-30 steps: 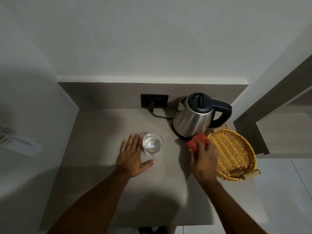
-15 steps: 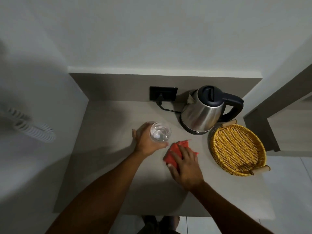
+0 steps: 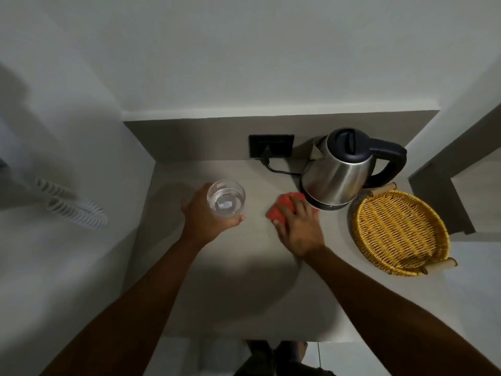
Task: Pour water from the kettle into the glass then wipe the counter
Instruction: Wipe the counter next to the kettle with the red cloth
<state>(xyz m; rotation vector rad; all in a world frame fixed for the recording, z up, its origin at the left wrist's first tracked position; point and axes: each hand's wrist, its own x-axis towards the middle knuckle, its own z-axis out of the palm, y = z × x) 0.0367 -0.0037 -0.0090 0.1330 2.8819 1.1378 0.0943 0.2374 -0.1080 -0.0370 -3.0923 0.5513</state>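
Note:
A clear glass (image 3: 226, 198) with water in it is held in my left hand (image 3: 206, 214), whose fingers wrap around its near side; whether it rests on the grey counter (image 3: 244, 267) I cannot tell. My right hand (image 3: 299, 226) presses flat on a red cloth (image 3: 282, 208) lying on the counter just in front of the kettle. The steel kettle (image 3: 339, 169) with a black lid and handle stands upright on its base at the back right.
A yellow wicker basket (image 3: 401, 232) sits to the right of the kettle. A black wall socket (image 3: 271, 145) with the kettle's cord is behind the glass. A white coiled cord (image 3: 76, 207) hangs on the left wall. The counter's front edge lies near my elbows.
My left hand went from lying flat beside the glass to gripping it. My right hand slid the red cloth from the kettle's base out onto the counter, then back toward the kettle.

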